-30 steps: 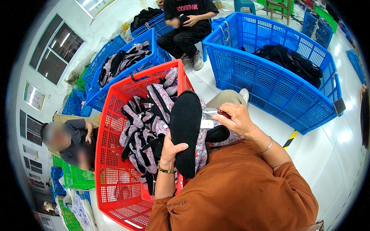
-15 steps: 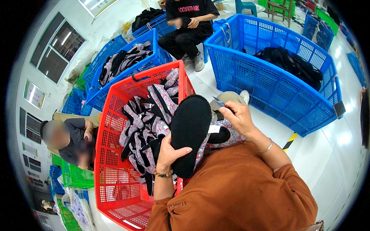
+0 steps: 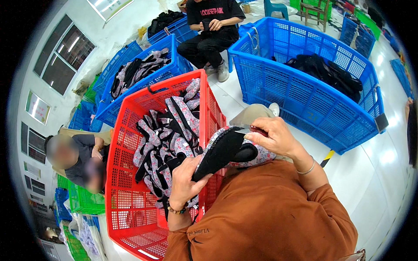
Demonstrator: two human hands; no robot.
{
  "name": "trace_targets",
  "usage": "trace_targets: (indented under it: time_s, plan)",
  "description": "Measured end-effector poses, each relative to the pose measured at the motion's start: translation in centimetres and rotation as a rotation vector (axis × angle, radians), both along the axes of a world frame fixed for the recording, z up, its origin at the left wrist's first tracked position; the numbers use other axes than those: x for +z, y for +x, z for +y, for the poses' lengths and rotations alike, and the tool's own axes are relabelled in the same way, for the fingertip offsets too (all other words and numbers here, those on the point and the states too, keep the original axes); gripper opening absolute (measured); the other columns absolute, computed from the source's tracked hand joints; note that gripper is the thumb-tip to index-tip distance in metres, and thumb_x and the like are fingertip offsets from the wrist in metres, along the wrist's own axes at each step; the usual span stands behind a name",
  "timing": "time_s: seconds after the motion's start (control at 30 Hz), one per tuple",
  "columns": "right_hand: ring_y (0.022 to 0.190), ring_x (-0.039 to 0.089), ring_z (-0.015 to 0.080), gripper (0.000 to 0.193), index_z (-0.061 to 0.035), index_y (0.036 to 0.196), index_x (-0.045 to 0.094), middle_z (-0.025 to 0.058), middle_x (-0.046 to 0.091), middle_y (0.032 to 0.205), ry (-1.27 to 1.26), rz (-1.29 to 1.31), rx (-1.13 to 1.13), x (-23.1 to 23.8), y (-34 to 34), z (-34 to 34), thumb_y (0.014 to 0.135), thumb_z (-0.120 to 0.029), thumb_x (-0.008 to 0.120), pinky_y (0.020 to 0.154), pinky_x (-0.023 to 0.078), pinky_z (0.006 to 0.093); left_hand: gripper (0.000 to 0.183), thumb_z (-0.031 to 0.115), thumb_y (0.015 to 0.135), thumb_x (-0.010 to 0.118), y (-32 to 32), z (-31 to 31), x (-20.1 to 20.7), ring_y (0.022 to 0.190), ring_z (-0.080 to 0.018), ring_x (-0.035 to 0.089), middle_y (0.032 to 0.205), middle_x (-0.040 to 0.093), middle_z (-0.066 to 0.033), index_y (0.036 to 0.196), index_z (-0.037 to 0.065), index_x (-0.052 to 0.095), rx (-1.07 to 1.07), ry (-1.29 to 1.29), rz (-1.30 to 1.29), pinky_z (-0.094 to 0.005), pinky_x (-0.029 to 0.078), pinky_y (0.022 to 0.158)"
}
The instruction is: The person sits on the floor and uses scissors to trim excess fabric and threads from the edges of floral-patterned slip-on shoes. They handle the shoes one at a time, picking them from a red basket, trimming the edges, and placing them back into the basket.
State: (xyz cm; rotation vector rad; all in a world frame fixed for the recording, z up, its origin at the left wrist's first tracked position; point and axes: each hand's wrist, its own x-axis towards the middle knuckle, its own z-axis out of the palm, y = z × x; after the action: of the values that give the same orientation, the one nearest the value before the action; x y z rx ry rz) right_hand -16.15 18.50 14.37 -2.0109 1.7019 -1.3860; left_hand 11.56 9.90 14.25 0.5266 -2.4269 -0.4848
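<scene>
Head view, mid-frame — my left hand grips a black-and-floral slipper, my right hand clasps a blade.

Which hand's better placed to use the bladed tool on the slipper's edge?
Right, probably: the right hand holds the bladed tool near the top of the slipper, while the left hand is occupied gripping its lower end.

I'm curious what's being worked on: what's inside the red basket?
Floral-and-black slippers lie heaped in the red basket. Whatever lies beneath the heap is covered, and the left hand hides part of it.
</scene>
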Motion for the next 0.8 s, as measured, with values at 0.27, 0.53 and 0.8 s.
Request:
trace_targets:
  time_s: [0.27,0.53,0.8]
  plan:
    - [0.054,0.054,0.0306,0.039,-0.0027,0.071,0.063,0.0149,0.056,0.061,0.003,0.050,0.026,1.3,-0.5,0.1,0.083,-0.040,0.063,0.050,0.039,0.0368,0.047,0.011,0.065,0.076,-0.2,-0.1,0.1,0.071,-0.0306,0.061,0.082,0.060,-0.0140,0.107,0.000,0.059,-0.003,-0.038,-0.019,-0.0354,0.049,0.062]
    - [0.047,0.042,0.0193,0.034,-0.0007,0.068,0.059,0.0110,0.048,0.055,0.123,-0.063,-0.013,0.6,-0.7,0.1,0.086,-0.030,0.059,0.045,0.033,0.0310,0.048,0.011,0.064,0.076,-0.2,-0.2,0.1,0.074,-0.0308,0.061,0.084,0.061,-0.0142,0.108,0.001,0.059,0.014,-0.009,-0.038,-0.0353,0.049,0.065]
    - [0.054,0.049,0.0215,0.039,-0.0018,0.078,0.060,0.0082,0.052,0.062,-0.006,-0.152,-0.073,-0.3,0.3,-1.1,0.072,-0.037,0.074,0.052,0.039,0.0323,0.051,0.012,0.063,0.076,-1.1,-1.5,0.5,0.084,-0.0310,0.063,0.094,0.062,-0.0160,0.110,-0.001,0.059,-0.052,0.204,-0.009,-0.0333,0.049,0.074]
